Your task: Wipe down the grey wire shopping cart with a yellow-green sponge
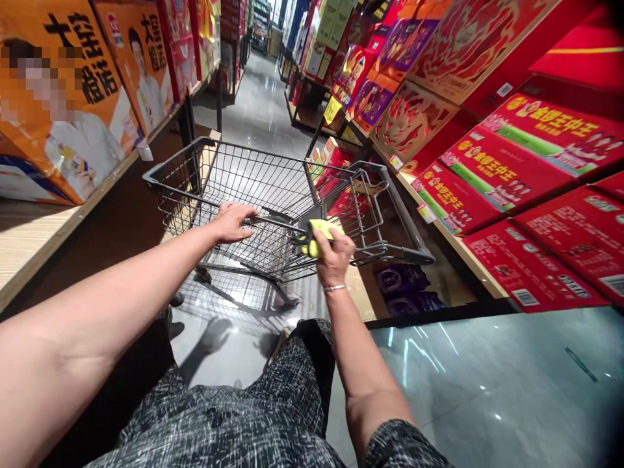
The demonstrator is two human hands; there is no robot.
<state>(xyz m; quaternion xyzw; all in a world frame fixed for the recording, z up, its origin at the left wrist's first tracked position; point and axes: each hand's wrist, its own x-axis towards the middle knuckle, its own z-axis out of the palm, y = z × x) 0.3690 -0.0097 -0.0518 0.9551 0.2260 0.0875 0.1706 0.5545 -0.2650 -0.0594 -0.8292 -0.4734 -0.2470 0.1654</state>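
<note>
A black wire shopping cart (195,170) stands in a shop aisle in front of me, its basket empty. My left hand (233,221) is wrapped round the cart's handle bar on the left side. My right hand (334,255) is closed on a yellow cloth (322,233), pressing it against the handle bar on the right side. A silver bracelet sits on my right wrist.
Slanted shelves of red gift boxes (492,170) line the right side. Orange boxes (73,91) fill the wooden shelf on the left. Purple packs (404,286) lie low under the right shelf. The glossy grey floor (487,383) runs down the aisle ahead.
</note>
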